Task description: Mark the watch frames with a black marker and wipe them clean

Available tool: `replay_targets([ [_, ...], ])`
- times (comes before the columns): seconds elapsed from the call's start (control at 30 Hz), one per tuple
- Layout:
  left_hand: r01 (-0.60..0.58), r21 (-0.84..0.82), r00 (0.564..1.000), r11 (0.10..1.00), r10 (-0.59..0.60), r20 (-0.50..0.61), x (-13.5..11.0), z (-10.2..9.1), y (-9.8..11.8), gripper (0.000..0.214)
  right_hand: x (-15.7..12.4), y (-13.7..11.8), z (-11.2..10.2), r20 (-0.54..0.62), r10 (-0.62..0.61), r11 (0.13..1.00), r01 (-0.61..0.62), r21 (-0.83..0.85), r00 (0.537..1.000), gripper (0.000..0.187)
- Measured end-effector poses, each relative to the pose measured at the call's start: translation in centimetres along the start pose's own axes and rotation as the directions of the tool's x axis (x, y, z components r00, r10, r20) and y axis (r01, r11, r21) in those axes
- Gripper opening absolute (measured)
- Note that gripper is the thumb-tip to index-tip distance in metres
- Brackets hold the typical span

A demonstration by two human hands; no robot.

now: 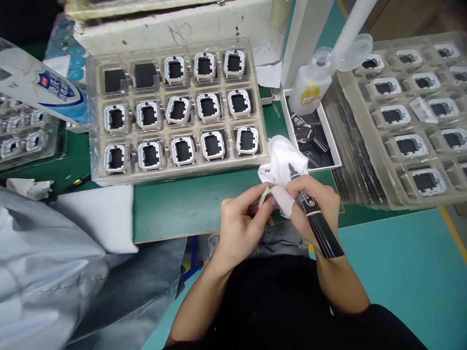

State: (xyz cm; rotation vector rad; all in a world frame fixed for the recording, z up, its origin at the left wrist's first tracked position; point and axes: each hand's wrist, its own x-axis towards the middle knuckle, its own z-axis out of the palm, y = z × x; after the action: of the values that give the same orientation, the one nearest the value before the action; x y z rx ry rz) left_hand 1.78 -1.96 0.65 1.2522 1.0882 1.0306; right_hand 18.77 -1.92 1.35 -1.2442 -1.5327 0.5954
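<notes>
My left hand (242, 223) is closed, with the thumb and fingers pinching a small pale watch case (265, 195), mostly hidden by the fingers. Close beside it, my right hand (315, 204) is closed around a black marker pen (321, 228), its dark tip pointing up and away. White covering (283, 200), a finger cot or cloth, wraps a right-hand finger that reaches the watch case. Just beyond my hands lies a crumpled white cloth (280, 153) with dark spots. In front stands a clear plastic tray (178, 172) of similar watch cases, two of its far-left pockets without one.
At right are a white box (337, 163) of dark parts, a clear bottle (308, 90) with an open lid, and stacked trays (386, 194). A large bottle (47, 85) leans at left. A person's light-blue sleeve (44, 272) and white pad (105, 214) are near left.
</notes>
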Motion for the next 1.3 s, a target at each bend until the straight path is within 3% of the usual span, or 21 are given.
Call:
replay_targets([
  [0.2, -0.024, -0.033, 0.999, 0.999, 0.023, -0.041, 0.0, 0.1, -0.2, 0.019, -0.1, 0.1, 0.0, -0.008, 0.005, 1.0, -0.005, 0.025, 1.0, 0.027],
  [0.4, -0.065, 0.017, 0.998, 0.998, 0.065, 0.003, 0.1, 0.1, -0.1, 0.02, 0.0, 0.0, 0.1, -0.006, -0.003, 0.999, 0.003, 0.039, 1.0, 0.029],
  [0.53, -0.012, -0.068, 0.999, 0.998, 0.009, -0.047, 0.0, 0.0, 0.0, 0.018, -0.2, 0.3, -0.1, -0.063, -0.006, 1.0, 0.006, 0.004, 0.998, 0.026],
  [0.7, 0.076, -0.196, 0.996, 0.978, -0.081, -0.019, 0.0, -0.2, 0.4, 0.024, -0.4, 0.6, -0.4, -0.197, 0.021, 0.998, -0.009, 0.059, 0.98, 0.033],
  [0.83, 0.115, -0.259, 0.993, 0.959, -0.121, -0.007, 0.2, -0.4, 0.5, 0.026, -0.3, 0.5, -0.3, -0.215, 0.036, 0.996, -0.017, 0.089, 0.976, 0.037],
  [1.3, 0.164, -0.31, 0.985, 0.936, -0.175, -0.007, 0.5, -0.6, 0.9, 0.025, -1.0, 0.8, -0.3, -0.162, 0.089, 0.974, -0.052, 0.219, 0.983, 0.011],
])
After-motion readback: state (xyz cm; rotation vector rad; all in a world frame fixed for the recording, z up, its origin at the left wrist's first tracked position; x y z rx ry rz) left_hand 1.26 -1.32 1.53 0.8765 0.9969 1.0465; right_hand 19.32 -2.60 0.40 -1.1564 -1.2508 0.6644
